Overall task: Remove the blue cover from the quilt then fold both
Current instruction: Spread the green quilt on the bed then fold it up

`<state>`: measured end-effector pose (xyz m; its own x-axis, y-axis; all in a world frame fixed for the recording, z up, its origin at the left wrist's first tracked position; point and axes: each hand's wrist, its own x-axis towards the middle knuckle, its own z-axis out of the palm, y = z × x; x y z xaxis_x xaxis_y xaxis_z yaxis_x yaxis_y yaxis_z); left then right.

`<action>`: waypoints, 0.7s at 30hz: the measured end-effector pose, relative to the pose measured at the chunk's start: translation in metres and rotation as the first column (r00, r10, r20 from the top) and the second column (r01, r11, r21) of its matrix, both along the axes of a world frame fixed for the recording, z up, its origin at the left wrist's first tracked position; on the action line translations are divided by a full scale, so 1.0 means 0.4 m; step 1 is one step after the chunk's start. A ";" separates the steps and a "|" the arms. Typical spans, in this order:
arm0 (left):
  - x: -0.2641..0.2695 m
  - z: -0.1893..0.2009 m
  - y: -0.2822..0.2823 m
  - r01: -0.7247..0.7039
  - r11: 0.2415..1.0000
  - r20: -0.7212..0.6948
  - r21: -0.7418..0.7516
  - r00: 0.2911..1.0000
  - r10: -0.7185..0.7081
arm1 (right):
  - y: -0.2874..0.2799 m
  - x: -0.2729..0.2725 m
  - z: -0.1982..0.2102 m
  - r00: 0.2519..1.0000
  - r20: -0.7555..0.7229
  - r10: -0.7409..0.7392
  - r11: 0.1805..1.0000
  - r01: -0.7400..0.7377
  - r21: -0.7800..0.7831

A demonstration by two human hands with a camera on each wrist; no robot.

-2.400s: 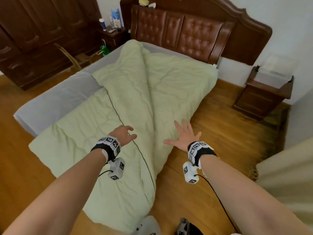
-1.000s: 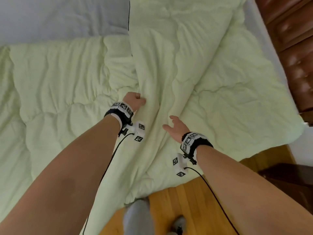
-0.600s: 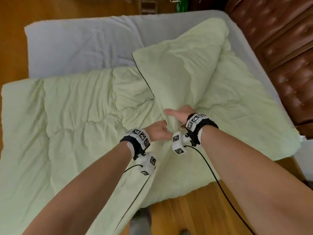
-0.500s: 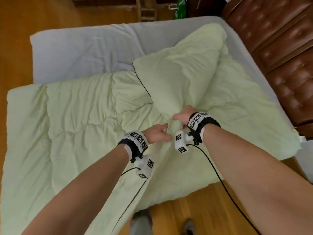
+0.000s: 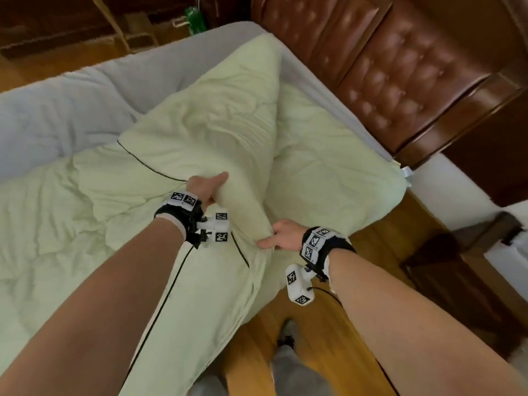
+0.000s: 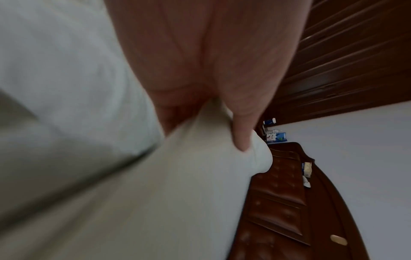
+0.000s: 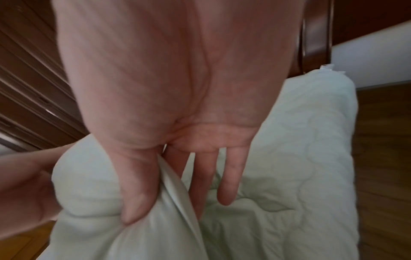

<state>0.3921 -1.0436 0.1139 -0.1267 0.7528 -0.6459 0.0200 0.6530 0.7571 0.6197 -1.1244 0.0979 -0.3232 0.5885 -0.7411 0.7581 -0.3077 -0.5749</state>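
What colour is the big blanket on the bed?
Pale green quilt, with a thin dark edge line; the head view shows it best.

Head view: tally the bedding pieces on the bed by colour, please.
Pale green padded quilt: 1
Pale blue-grey bed sheet: 1
Total: 2

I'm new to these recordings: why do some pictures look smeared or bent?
Head view: wide-angle lens bows the headboard; fairly sharp. Left wrist view: the quilt is motion-smeared and dim beside the left hand. Right wrist view: the right hand looms large, slightly soft.
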 end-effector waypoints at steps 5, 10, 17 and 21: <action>0.253 0.030 -0.037 0.502 0.831 -0.380 0.240 0.836 -0.396 | -0.078 0.208 -0.037 0.954 -0.034 -0.297 0.951 0.299 0.082; 0.413 0.059 -0.160 0.993 0.114 -0.756 -0.040 0.044 -0.653 | 0.007 0.360 0.113 0.674 -0.296 -0.677 0.722 0.686 -0.091; 0.407 0.034 -0.177 0.983 0.117 -0.699 -0.138 -0.013 -0.715 | 0.088 0.358 0.082 0.891 0.111 -0.440 0.866 0.388 0.316; 0.348 -0.005 -0.054 0.666 0.729 -0.386 -0.161 0.637 -0.667 | 0.107 0.369 0.051 0.822 0.082 -0.564 0.792 0.510 0.335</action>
